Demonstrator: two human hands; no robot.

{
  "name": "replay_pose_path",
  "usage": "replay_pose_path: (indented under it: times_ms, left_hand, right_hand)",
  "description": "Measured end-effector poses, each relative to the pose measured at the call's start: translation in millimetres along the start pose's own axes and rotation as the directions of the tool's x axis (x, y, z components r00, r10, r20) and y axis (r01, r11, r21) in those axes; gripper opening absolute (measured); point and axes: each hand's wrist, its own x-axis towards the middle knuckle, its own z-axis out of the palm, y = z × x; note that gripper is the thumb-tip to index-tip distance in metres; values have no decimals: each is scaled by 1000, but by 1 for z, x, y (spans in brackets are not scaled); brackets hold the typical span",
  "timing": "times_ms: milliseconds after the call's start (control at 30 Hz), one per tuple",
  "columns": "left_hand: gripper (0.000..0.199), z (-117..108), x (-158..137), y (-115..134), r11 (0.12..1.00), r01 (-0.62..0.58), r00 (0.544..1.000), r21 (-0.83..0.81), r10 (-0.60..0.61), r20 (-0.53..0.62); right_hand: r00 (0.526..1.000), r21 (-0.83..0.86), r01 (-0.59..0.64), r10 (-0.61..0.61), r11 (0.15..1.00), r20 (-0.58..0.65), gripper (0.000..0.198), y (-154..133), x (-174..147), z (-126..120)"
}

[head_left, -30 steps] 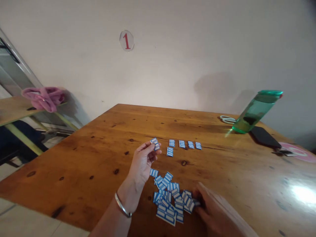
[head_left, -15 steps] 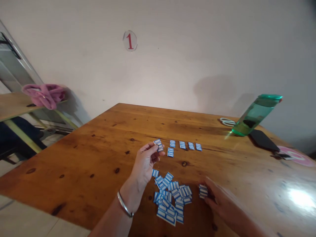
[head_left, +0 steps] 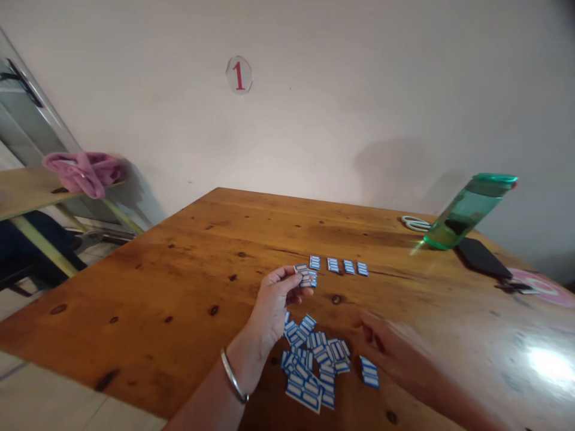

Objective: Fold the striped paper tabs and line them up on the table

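Between the thumb and fingers of my left hand (head_left: 281,293) is a small blue-and-white label sheet (head_left: 302,276), raised above the table. Behind it, another label sheet (head_left: 313,279) is partly covered. My right hand (head_left: 381,341) is slightly blurred; its fingers are loosely bent and apart, with nothing seen in them. Just below that hand, a label sheet (head_left: 369,372) lies on the wood. A loose pile of label sheets (head_left: 309,365) spreads between my forearms. Farther back, several label sheets (head_left: 332,264) lie in a row with gaps between them.
The wooden table (head_left: 148,311) meets a pale wall. At its right stand a tilted green bottle (head_left: 467,212), a white cable (head_left: 415,223), a dark flat device (head_left: 483,258) and a pink disc (head_left: 545,287). A pink cloth (head_left: 85,170) rests on another table at left.
My left hand has moved right with its label sheet, over the front sheet of the laid-out ones. My right hand has let go of a label sheet, now lying lower, and moved slightly away.
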Motion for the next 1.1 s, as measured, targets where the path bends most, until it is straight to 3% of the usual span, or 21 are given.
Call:
replay_pose_path:
  times_ms: [100, 200, 367, 667, 833, 967, 1100]
  left_hand:
    - [14, 0, 0, 0, 1000, -2, 1000, 3, 2, -5]
    - [13, -1, 1, 0, 1000, 0, 1000, 14, 0, 7]
    - [12, 0, 1, -2, 1000, 6, 1000, 27, -6, 5]
    - [15, -2, 1, -2, 999, 13, 1000, 50, -11, -27]
    - [15, 0, -2, -2, 998, 25, 1000, 57, -26, 15]
    - [13, 2, -3, -2, 996, 25, 999, 82, -28, 28]
    - [13, 1, -2, -6, 995, 25, 999, 97, -28, 35]
  right_hand:
    - [988, 17, 79, -80, 997, 134, 13, -19, 11, 5]
    - [976, 12, 87, -88, 996, 199, 19, -31, 14, 7]
    - [970, 73, 52, -68, 996, 235, 14, -25, 19, 7]
    - [957, 302, 57, -138, 952, 256, 39, -2, 40, 3]
    - [960, 435, 27, -144, 900, 239, 16, -3, 36, 2]
    - [994, 407, 5, -48, 913, 95, 22, -9, 38, 11]
    - [995, 425, -21, -24, 905, 101, 9, -9, 38, 21]
